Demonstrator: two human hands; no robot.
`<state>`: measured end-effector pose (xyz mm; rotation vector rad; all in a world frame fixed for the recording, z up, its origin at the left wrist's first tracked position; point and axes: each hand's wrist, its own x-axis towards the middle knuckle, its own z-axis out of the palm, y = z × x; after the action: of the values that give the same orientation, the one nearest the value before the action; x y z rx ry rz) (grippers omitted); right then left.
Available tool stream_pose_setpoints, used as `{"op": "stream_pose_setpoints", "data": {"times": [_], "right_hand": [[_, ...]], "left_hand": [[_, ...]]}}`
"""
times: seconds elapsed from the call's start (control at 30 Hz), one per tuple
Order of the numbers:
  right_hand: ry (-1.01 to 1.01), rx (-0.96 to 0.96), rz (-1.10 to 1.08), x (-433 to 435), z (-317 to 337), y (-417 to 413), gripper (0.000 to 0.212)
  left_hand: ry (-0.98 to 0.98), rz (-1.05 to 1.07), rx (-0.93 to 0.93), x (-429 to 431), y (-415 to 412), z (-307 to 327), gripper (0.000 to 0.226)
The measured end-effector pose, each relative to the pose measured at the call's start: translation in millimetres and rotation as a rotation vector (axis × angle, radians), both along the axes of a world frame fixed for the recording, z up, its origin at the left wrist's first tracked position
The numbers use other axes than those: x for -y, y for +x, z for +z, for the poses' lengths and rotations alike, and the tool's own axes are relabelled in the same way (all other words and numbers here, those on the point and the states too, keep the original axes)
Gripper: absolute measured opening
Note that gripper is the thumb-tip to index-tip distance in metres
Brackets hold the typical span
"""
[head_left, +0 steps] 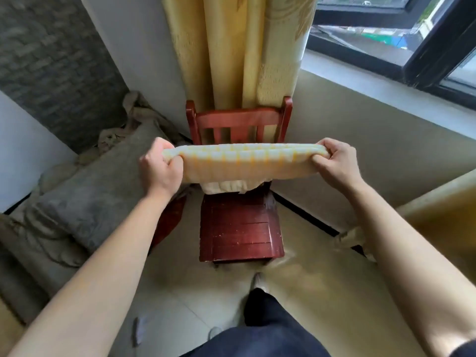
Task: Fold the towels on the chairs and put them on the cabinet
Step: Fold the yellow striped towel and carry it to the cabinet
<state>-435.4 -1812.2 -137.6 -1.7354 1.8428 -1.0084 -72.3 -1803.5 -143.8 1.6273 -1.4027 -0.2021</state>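
Note:
A yellow-and-white checked towel [237,163] is stretched out flat and doubled over in the air above the red wooden chair [242,233]. My left hand [161,168] grips its left end and my right hand [334,163] grips its right end. Under the held towel, a second cream cloth [229,187] lies crumpled at the back of the chair seat, mostly hidden. The cabinet is not in view.
A grey-covered sofa [85,202] with beige throws fills the left. Yellow curtains [231,47] hang behind the chair, and a window [399,34] with its sill runs along the right. A yellowish piece of furniture [443,217] juts in at the right edge. My legs stand on tiled floor.

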Motion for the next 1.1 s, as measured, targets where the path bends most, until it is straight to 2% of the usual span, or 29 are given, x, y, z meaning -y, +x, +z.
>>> {"op": "stream_pose_setpoints", "data": {"times": [0.07,0.2,0.27,0.4,0.6,0.8,0.9,0.97,1.1], "right_hand": [[0.169,-0.113,0.034,-34,-44,-4,0.011],[0.571,-0.315,0.152,-103,-124,-3,0.017],[0.708,-0.366,0.201,-137,-151,4,0.016],[0.869,-0.425,0.236,-189,-186,11,0.013],[0.945,-0.405,0.206,-223,-202,7,0.016],[0.913,-0.39,0.203,-204,-193,6,0.015],[0.603,-0.348,0.054,-171,-165,12,0.015],[0.34,-0.31,-0.038,-143,-134,20,0.024],[-0.049,-0.19,-0.169,-84,-63,33,0.028]], "left_hand": [[0.157,-0.063,0.142,-39,7,-51,0.011],[0.833,-0.32,0.375,-118,15,-129,0.012],[1.06,-0.455,0.41,-156,16,-155,0.014],[1.166,-0.482,0.361,-201,13,-186,0.014],[1.251,-0.431,0.318,-222,15,-209,0.02],[1.188,-0.454,0.409,-205,20,-217,0.031],[0.94,-0.235,0.389,-169,17,-187,0.022],[0.69,-0.073,0.268,-137,14,-151,0.026],[0.282,0.047,0.074,-73,9,-72,0.027]]}}
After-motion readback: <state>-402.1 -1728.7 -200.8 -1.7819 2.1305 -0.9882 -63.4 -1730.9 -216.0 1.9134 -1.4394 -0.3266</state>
